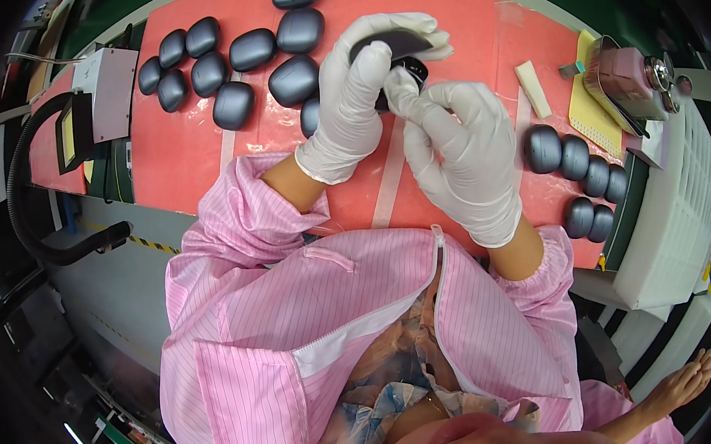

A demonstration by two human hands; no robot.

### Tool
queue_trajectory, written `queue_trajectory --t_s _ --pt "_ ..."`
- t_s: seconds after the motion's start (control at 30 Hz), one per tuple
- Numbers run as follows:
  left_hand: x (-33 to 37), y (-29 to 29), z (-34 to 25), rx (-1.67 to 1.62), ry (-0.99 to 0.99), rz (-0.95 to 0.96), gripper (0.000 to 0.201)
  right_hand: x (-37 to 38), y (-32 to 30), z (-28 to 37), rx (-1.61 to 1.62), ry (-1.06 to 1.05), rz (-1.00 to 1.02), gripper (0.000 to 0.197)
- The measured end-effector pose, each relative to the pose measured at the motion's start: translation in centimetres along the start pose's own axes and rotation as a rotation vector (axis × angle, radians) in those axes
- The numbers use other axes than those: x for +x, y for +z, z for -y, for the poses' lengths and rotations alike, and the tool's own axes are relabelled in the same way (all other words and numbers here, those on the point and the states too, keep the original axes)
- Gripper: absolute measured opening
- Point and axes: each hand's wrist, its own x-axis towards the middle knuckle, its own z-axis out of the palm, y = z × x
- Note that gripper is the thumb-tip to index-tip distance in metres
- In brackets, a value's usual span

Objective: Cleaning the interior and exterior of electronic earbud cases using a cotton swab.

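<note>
Above the glossy red mat (189, 160): a smooth, dark earbud case (405, 42) is held opened.
Left hand (349, 104): white-gloved, curled around the case.
Right hand (471, 140): fingertips bent close at its interior — grip cannot be told.
</note>
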Motion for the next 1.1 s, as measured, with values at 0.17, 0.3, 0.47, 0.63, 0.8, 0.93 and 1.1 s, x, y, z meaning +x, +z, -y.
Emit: queue_trajectory --t_s 0.17,0.3,0.47,0.63,0.8,0.93,1.1 --pt "0.1 -0.5 -1.1 -0.065 -0.066 0.022 0.078 -0.7 -1.4 -1.6 0.224 0.037 -0.015 0.024" --pt "-0.3 -0.3 -0.8 -0.091 -0.048 -0.004 0.079 -0.7 -1.0 -2.0 0.167 0.022 -0.245 0.026" --pt "-0.4 -0.3 -1.1 -0.080 -0.005 0.058 0.062 0.0 0.4 -1.3 -0.165 -0.147 -0.157 0.038" --pt "-0.3 -0.3 -0.4 0.197 -0.003 -0.132 0.054 -0.1 2.0 -1.7 -0.228 -0.191 -0.309 0.020" --pt "-0.6 -0.2 -0.2 0.156 -0.087 -0.087 0.059 -1.1 1.6 -1.9 -0.068 -0.143 -0.301 0.009" --pt "-0.8 -0.1 -0.4 0.197 -0.088 -0.092 0.054 -1.4 1.8 -1.9 -0.019 -0.099 -0.247 0.011" --pt "-1.4 -0.4 -0.7 0.249 -0.103 -0.134 0.055 -1.5 2.7 -1.9 0.024 -0.052 -0.222 0.012"
